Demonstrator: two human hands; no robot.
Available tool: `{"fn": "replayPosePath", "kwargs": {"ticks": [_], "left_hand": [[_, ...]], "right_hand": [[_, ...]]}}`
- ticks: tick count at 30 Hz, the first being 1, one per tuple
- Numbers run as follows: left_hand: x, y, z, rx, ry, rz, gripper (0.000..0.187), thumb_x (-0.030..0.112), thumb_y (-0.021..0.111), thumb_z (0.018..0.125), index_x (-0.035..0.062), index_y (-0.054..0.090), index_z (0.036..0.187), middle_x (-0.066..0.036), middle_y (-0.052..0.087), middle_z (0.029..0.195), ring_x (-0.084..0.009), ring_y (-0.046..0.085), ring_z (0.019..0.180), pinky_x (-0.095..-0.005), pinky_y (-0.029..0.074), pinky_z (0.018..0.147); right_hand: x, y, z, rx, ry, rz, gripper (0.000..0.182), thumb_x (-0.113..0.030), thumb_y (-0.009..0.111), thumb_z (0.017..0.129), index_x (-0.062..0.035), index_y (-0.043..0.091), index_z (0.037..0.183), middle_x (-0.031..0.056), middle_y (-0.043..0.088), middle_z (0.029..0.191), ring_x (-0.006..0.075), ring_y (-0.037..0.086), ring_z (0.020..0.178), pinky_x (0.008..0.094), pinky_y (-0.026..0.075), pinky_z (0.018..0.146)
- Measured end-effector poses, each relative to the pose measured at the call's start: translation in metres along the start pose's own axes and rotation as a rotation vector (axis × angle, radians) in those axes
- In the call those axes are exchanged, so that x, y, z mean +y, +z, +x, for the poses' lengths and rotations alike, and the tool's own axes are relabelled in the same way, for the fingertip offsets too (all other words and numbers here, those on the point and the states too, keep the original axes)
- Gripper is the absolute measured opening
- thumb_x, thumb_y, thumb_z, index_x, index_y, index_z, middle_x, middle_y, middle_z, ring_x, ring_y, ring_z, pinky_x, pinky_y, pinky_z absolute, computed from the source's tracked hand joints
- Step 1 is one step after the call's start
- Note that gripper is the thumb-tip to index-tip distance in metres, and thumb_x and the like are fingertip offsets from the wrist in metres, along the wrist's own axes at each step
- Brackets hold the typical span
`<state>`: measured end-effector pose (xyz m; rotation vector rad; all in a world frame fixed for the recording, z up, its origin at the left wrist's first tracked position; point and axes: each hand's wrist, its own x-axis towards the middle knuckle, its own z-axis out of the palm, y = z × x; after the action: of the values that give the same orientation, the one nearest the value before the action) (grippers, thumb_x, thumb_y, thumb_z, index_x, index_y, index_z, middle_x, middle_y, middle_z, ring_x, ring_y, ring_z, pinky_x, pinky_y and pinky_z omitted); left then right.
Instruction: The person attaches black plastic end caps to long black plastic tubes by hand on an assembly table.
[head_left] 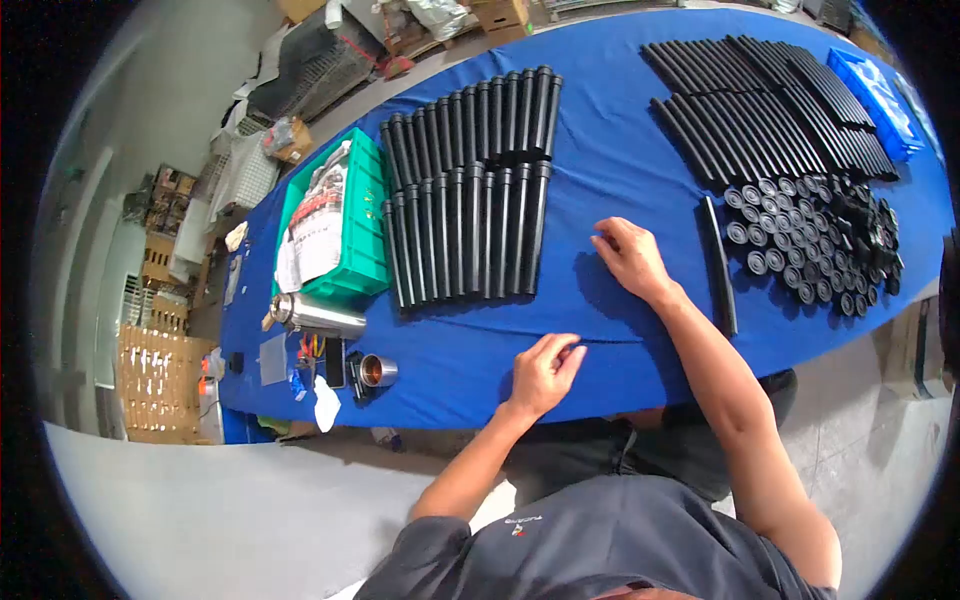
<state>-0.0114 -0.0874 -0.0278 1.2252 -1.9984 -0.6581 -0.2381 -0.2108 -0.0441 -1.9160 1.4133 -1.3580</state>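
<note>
My left hand (545, 376) is over the blue cloth near the table's front edge, fingers loosely bent and thumb apart; a small dark spot between thumb and fingers cannot be made out. Farther forward and to the right, my right hand (634, 262) hovers above the cloth with its fingers slightly curled and apart, and no object shows in it. Two rows of black capped tubes (470, 230) lie left of it. On its right is a single black tube (720, 268), beside many round black caps (790, 235).
Thin black rods (755, 105) lie at the back right by a blue tray (850, 68). A green crate (368, 215) with cloths stands on the left. Near it are a steel flask (325, 317), a metal cup (379, 371), a phone (335, 362) and small tools on the blue table (450, 385).
</note>
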Motion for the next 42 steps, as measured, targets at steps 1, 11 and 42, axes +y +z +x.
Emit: {"fn": "replayPosePath", "kwargs": {"ticks": [1,11,42], "left_hand": [[-0.004,0.002,-0.009,0.024,-0.034,-0.035,0.015,0.008,0.078,0.089,0.0017,0.073,0.102,-0.010,0.069,0.081,-0.0167,0.065,0.062,-0.0290,0.051,0.058],[0.003,0.002,-0.006,0.024,-0.037,-0.026,0.011,0.006,0.075,0.090,0.0003,0.074,0.099,-0.011,0.069,0.085,-0.0182,0.066,0.065,-0.0303,0.052,0.060],[-0.003,0.004,-0.005,0.029,-0.028,-0.052,0.013,0.011,0.072,0.093,-0.0013,0.074,0.096,-0.012,0.068,0.081,-0.0205,0.063,0.066,-0.0333,0.050,0.061]], "right_hand": [[0.000,0.002,-0.001,0.001,-0.012,-0.035,0.018,-0.014,0.070,0.092,-0.0005,0.066,0.104,0.0184,0.069,0.091,0.0377,0.070,0.084,0.0450,0.056,0.074],[-0.039,-0.033,-0.088,0.000,-0.086,-0.333,0.020,-0.022,0.072,0.092,-0.0082,0.065,0.105,0.0108,0.066,0.091,0.0317,0.070,0.082,0.0433,0.057,0.069],[-0.028,-0.179,-0.110,0.214,-0.158,-0.872,0.013,-0.009,0.063,0.086,-0.0027,0.063,0.097,0.0160,0.064,0.118,0.0338,0.064,0.106,0.0443,0.052,0.092]]}}
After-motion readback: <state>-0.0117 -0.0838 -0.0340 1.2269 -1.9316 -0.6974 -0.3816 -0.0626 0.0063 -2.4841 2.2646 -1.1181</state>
